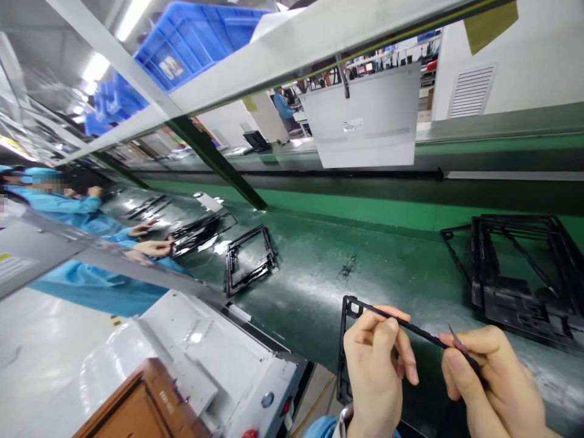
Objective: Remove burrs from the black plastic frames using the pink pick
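My left hand (378,365) is closed on the top bar of a thin black plastic frame (345,340), pinching it between thumb and fingers near the belt's front edge. My right hand (490,383) is closed too, pinching a slim dark pointed tool (460,347) whose tip rests against the same bar, just right of the left hand. The frame's lower part is hidden behind my hands.
A green conveyor belt (319,274) carries another black frame (249,258) at the centre left and a stack of black frames (524,274) at the right. Co-workers in blue sleeves (68,210) handle frames at the far left. A white machine (205,359) stands at my lower left. A grey panel (365,121) hangs above.
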A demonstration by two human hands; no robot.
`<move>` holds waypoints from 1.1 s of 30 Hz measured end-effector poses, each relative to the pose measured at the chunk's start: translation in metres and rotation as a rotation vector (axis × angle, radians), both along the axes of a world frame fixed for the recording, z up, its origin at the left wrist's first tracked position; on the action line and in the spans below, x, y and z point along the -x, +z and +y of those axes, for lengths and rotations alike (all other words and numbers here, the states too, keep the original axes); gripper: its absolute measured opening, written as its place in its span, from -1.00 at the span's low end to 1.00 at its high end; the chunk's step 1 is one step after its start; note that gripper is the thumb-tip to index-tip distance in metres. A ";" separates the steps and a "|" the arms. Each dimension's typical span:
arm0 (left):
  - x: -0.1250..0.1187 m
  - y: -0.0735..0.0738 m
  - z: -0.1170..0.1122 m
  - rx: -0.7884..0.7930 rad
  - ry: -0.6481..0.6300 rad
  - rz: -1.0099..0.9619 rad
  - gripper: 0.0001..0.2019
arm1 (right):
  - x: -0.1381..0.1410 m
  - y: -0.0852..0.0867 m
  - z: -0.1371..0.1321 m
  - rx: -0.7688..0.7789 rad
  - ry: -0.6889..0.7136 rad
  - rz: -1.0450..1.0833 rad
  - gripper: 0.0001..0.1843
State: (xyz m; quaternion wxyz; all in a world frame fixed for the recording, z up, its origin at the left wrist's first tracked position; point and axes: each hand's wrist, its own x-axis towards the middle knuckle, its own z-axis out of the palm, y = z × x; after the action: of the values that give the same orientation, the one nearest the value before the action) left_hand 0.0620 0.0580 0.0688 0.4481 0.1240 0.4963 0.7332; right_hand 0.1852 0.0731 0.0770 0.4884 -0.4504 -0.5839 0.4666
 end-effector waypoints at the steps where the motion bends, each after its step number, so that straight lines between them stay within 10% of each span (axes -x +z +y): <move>1: 0.000 0.001 0.000 -0.013 0.006 -0.008 -0.64 | 0.001 0.000 0.000 -0.001 0.002 0.001 -0.80; 22: -0.004 0.009 -0.001 -0.178 -0.024 -0.192 -0.75 | -0.008 -0.015 0.018 -0.009 0.256 0.061 -0.80; 33: 0.000 0.001 -0.005 -0.037 -0.070 0.049 -0.51 | -0.005 -0.013 0.028 0.349 0.288 0.248 -0.69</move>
State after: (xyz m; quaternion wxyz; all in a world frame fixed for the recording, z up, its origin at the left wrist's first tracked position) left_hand 0.0616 0.0532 0.0703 0.4587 0.1673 0.4890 0.7228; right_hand 0.1902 0.1014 0.0639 0.3996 -0.3796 -0.4882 0.6767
